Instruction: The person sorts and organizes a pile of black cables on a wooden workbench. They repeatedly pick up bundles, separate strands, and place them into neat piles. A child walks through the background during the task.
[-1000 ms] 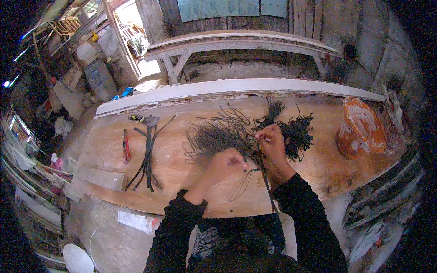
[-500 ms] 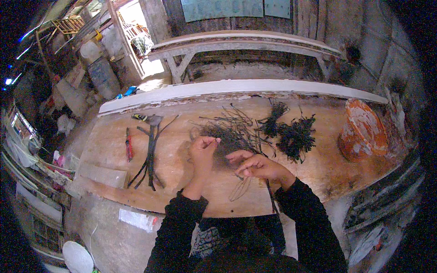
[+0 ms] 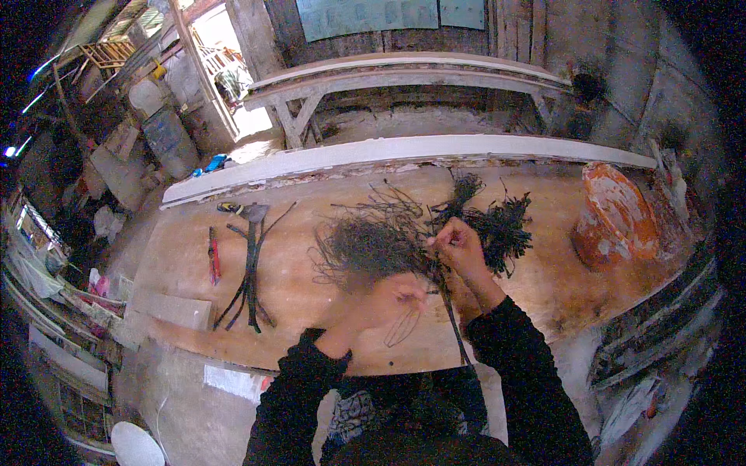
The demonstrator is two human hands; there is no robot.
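My right hand is closed in a pinch at the right edge of a tangled pile of thin black strands; whatever its fingertips hold is too small to make out. My left hand is smeared by motion in front of that pile, its fingers partly curled toward the right. Beneath it a thin wire loop shows against the wooden board. A long black strip runs from near the right hand down over the table's near edge. Bunches of short black strips lie behind and right of the right hand.
On the wooden table lie longer black strips, a red-handled tool and a yellow-and-black tool. An orange plaster-smeared bucket is tipped at the right. A long white beam borders the far side.
My right hand has moved up and away to the strand pile's edge, fingers now pinched. My left hand has dropped down and to the right from its raised pinch. The view has shifted slightly.
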